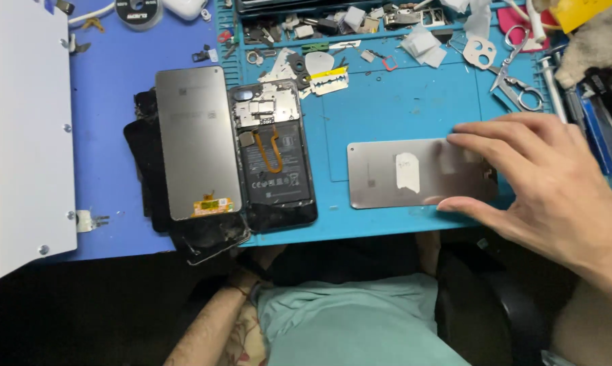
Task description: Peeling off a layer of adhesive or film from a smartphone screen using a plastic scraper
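Right hand [550, 183], fingers [472, 141] spread, pinching panel [387, 174] edges on mat [387, 115]; opened phone [275, 152] at nine o'clock, scissors [516, 74] at twelve.

A grey rectangular screen panel [414, 174] lies flat right of centre on the blue mat, bearing a small white label [407, 171]; the right hand [543, 183] grips its right end. Left of centre, a second grey screen panel [197, 139] stands lengthwise, with an orange-yellow label [213, 205] at its lower edge.
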